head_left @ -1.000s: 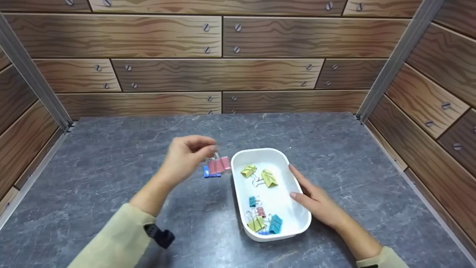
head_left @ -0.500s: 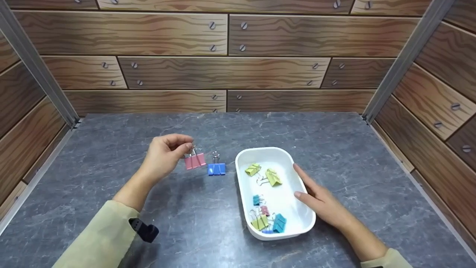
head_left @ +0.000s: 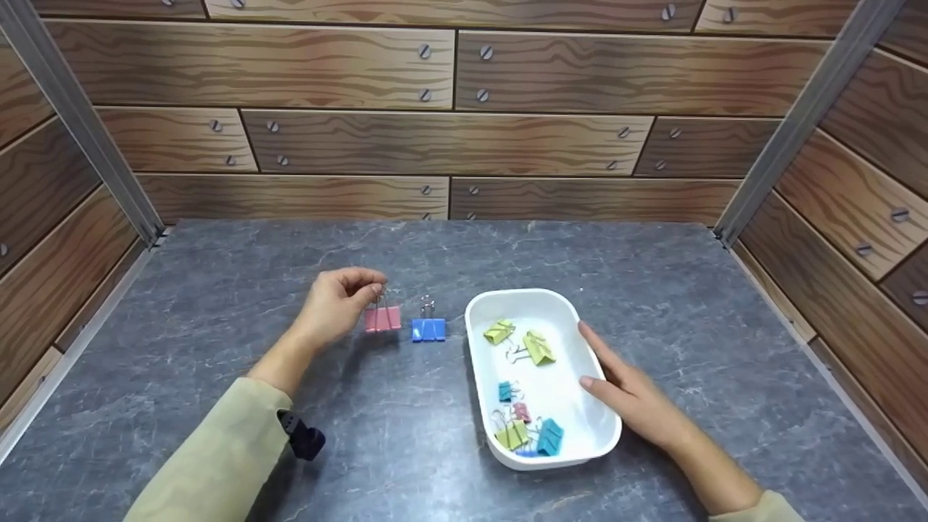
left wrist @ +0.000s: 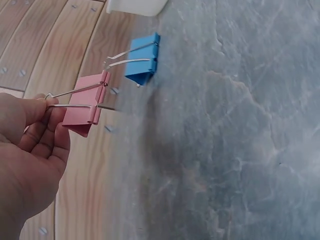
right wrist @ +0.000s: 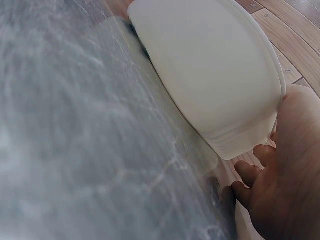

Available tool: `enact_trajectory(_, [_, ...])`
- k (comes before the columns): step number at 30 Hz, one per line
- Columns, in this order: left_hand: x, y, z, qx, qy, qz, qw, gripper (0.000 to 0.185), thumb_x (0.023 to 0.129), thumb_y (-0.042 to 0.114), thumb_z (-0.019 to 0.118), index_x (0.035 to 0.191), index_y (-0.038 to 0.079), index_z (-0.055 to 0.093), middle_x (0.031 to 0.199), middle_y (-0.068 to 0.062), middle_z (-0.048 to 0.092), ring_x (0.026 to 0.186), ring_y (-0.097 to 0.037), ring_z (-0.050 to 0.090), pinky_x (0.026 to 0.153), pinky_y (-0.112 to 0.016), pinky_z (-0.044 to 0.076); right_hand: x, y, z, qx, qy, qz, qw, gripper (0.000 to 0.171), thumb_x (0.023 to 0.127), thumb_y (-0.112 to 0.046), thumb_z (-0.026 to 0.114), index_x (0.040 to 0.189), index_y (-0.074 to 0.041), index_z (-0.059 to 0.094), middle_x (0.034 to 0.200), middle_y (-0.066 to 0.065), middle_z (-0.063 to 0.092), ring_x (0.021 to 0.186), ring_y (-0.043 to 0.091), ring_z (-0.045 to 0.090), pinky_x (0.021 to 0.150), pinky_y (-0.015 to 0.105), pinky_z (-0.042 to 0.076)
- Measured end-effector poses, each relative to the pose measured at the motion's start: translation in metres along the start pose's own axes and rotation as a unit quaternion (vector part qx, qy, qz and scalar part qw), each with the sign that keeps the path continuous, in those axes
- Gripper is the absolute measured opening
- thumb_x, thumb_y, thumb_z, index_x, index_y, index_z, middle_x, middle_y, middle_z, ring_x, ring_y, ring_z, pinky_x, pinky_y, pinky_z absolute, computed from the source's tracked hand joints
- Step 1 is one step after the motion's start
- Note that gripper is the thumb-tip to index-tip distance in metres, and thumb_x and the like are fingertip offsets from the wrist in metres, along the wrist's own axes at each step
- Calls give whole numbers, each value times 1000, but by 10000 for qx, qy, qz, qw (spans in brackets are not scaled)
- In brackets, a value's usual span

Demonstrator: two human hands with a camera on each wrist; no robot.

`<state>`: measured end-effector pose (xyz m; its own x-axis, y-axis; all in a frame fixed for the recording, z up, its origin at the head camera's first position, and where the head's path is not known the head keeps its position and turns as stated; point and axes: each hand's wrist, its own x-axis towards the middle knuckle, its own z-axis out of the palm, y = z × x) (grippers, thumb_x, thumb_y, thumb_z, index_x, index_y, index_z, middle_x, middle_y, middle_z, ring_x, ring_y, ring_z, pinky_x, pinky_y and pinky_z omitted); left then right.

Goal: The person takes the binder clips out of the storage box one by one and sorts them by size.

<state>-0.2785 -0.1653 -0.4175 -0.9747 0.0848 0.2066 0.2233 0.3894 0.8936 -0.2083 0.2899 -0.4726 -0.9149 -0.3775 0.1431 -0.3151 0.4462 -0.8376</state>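
Observation:
In the head view my left hand [head_left: 337, 308] pinches the wire handles of a pink binder clip [head_left: 383, 319], its body hanging down. Right of it a blue binder clip [head_left: 428, 330] stands on the table with its handles up; the left wrist view shows the pink clip [left wrist: 86, 100] and the blue clip [left wrist: 144, 57] apart. My right hand [head_left: 638, 402] rests at the right rim of a white tub [head_left: 478, 406], thumb tip over the edge. Its other fingers [right wrist: 247, 172] hang loosely beside the tub wall [right wrist: 210, 70] in the right wrist view.
Inside the tub lie several binder clips: yellow ones [head_left: 538, 348], teal ones [head_left: 550, 437], a small pink one [head_left: 521, 412] and a partly hidden blue one. Grey marbled table [head_left: 290, 250] surrounds it, bounded by wood-patterned walls [head_left: 362, 141].
My left hand has carried the pink clip leftward from in front of the blue clip, which now shows fully, then lined it up beside it. The right hand stays at the tub.

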Motion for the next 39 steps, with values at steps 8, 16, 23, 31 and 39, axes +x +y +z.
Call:
enact_trajectory(8, [4, -14, 9, 57, 49, -199, 9998, 17, 104, 1, 64, 114, -3, 77, 101, -10, 76, 90, -16, 66, 77, -24, 54, 1, 0, 1, 35, -63, 30, 10000, 73, 108, -24, 64, 170, -31, 25, 173, 3, 26, 153, 27, 32, 111, 21, 37])
enact_trajectory(16, [8, -23, 17, 42, 42, -187, 9998, 17, 103, -2, 64, 114, -7, 76, 102, -12, 76, 88, -14, 63, 76, -23, 51, 0, -1, 1, 131, -117, 69, 9998, 73, 108, -23, 63, 170, -32, 25, 173, 1, 26, 152, 25, 33, 110, 21, 40])
enact_trajectory(23, [10, -28, 20, 40, 38, -168, 9998, 17, 103, -2, 64, 113, -7, 76, 102, -12, 77, 88, -14, 62, 76, -23, 50, 0, -2, 2, 100, -126, 117, 9998, 73, 108, -24, 63, 170, -33, 25, 173, -1, 24, 154, 25, 31, 112, 20, 35])
enact_trajectory(31, [11, -33, 21, 44, 113, -219, 9997, 17, 101, -2, 66, 113, -7, 76, 98, -10, 77, 84, -10, 61, 75, -22, 49, 0, -2, 1, 152, -106, 129, 9997, 72, 108, -23, 62, 170, -32, 25, 174, 0, 24, 154, 25, 29, 113, 20, 34])
enact_trajectory(39, [14, -34, 22, 29, 127, -250, 9996, 17, 101, -2, 65, 113, -7, 76, 98, -9, 76, 85, -12, 61, 76, -24, 49, 0, -2, 0, 156, -94, 125, 9998, 73, 108, -24, 63, 170, -31, 24, 174, 0, 23, 154, 24, 30, 112, 21, 36])
